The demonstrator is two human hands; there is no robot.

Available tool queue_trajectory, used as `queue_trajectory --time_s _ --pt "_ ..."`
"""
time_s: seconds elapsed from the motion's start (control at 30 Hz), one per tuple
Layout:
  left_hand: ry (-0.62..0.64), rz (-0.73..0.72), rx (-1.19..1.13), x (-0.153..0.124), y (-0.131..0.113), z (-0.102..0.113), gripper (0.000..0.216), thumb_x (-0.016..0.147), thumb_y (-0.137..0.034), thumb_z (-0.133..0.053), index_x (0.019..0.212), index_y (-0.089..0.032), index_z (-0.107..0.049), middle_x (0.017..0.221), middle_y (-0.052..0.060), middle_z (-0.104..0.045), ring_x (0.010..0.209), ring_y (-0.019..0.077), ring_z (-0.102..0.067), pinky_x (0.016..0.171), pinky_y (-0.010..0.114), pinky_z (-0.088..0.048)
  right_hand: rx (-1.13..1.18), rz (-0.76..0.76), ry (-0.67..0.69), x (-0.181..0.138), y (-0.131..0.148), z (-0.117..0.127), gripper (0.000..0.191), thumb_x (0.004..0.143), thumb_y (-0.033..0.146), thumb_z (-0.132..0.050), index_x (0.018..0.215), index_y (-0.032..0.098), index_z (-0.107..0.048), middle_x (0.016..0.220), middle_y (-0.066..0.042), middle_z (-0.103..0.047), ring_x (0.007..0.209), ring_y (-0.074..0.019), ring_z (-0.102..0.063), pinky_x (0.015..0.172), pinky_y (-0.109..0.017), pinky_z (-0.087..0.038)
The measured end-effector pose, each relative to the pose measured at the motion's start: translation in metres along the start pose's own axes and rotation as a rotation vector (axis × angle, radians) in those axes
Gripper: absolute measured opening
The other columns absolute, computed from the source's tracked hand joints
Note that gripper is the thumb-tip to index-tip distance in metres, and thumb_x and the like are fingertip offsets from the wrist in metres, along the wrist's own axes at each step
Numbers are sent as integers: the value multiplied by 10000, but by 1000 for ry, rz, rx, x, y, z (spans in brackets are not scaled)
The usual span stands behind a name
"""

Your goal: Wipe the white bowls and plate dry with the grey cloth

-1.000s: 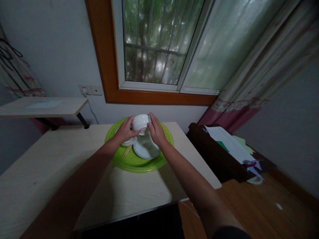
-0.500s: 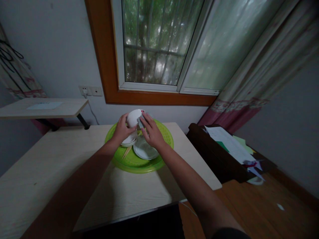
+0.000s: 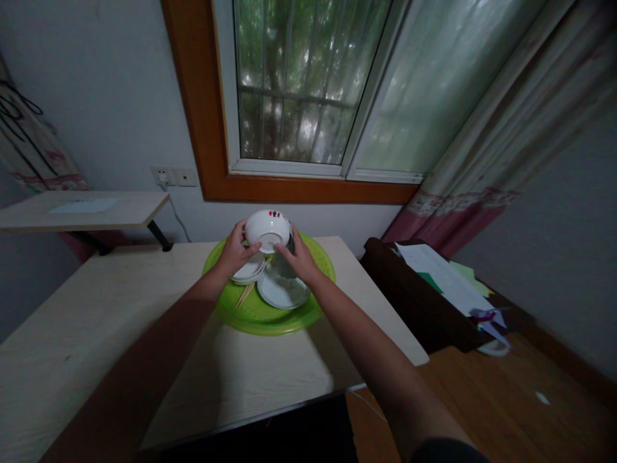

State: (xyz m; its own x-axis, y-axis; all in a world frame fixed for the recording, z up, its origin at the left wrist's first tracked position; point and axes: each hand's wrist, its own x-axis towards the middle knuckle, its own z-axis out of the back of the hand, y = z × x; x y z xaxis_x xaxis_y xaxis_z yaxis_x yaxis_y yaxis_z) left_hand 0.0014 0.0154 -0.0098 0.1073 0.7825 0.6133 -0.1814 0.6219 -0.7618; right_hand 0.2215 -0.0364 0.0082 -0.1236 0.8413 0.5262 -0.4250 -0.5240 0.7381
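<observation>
Above the green basket a white bowl [image 3: 267, 230] with small red marks near its rim is held tilted, its underside and foot ring facing me. My left hand [image 3: 235, 249] grips its left side, thumb on the underside. My right hand [image 3: 301, 258] grips the right side, with a greyish cloth-like piece [image 3: 290, 243] between its fingers and the bowl; its outline is partly hidden. Below, in the green basket [image 3: 270, 326], lie a white plate [image 3: 282, 296], a small stack of white dishes [image 3: 248, 273] and some wooden chopsticks [image 3: 245, 296].
The basket stands on a pale wooden table [image 3: 120, 308]. A raised shelf [image 3: 130, 209] is at the left, below a wall socket [image 3: 173, 176]. Behind is a window [image 3: 299, 96]. To the right, papers [image 3: 438, 276] lie on a dark piece of furniture [image 3: 409, 296].
The bowl has turned so that its underside faces me more. My right hand has moved from across its front to its right side, taking the greyish piece along.
</observation>
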Motion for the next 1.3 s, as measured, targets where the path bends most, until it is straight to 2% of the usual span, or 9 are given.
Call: queue_trajectory --time_s 0.1,0.23,0.4,0.53,0.67,0.83,1.0,1.13,1.3 --pt "58 24 -37 -1 3 -1 772 754 -473 -765 1399 -194 -447 1386 181 -601 1186 310 -677 986 480 -591 -8 -6 -41 2 -1 0 966 876 699 -648 1612 163 -325 1616 -178 -440 1493 -325 -432 1255 -501 -322" --pt "71 51 -12 -2 7 -3 758 760 -440 -757 1411 -204 -447 1391 178 -605 1198 299 -676 993 485 -590 -56 32 -114 3 -6 1 969 851 690 -689 1580 133 -378 1560 -219 -490 1432 -345 -490 1215 -514 -372" --pt "84 41 58 -4 3 -4 755 754 -384 -779 1428 -212 -485 1400 176 -589 1241 297 -652 930 433 -625 -147 156 -162 3 -8 5 856 922 639 -628 1602 203 -345 1530 -191 -500 1409 -329 -491 1198 -523 -394" --pt "89 -22 132 -5 -6 -3 768 737 -361 -816 1432 -233 -514 1413 151 -547 1287 294 -615 944 411 -627 -238 256 -112 1 -7 7 802 973 576 -576 1631 231 -274 1541 -176 -457 1447 -314 -435 1228 -528 -353" --pt "108 -76 234 -4 -11 -1 768 732 -383 -837 1419 -244 -523 1380 125 -551 1238 259 -626 938 388 -628 -321 336 -29 1 -8 7 764 1008 514 -527 1651 246 -214 1596 -165 -389 1486 -317 -375 1247 -547 -316" --pt "92 -148 384 -4 -17 -1 715 724 -380 -844 1357 -231 -548 1329 111 -593 1220 272 -617 984 424 -593 -400 395 2 1 -5 7 753 1029 455 -495 1662 211 -168 1646 -183 -319 1532 -316 -314 1265 -555 -294" --pt "161 -211 502 -6 -27 -2 653 738 -296 -808 1335 -228 -552 1292 106 -623 1232 295 -602 1076 462 -517 -473 474 69 -4 13 6 729 1005 428 -526 1650 249 -237 1694 -121 -283 1578 -329 -239 1283 -592 -262" --pt "220 -258 534 -7 -25 -3 656 725 -207 -768 1343 -218 -548 1331 118 -607 1277 304 -580 1113 463 -489 -517 508 124 -7 23 2 638 1012 368 -508 1618 259 -337 1671 -98 -355 1575 -316 -262 1275 -591 -280" --pt "159 -240 538 -6 -24 -5 630 730 -261 -795 1311 -230 -555 1276 101 -623 1224 293 -603 1074 446 -514 -394 398 -8 -3 14 4 568 1047 375 -444 1599 260 -379 1625 -108 -427 1519 -268 -379 1274 -532 -313"
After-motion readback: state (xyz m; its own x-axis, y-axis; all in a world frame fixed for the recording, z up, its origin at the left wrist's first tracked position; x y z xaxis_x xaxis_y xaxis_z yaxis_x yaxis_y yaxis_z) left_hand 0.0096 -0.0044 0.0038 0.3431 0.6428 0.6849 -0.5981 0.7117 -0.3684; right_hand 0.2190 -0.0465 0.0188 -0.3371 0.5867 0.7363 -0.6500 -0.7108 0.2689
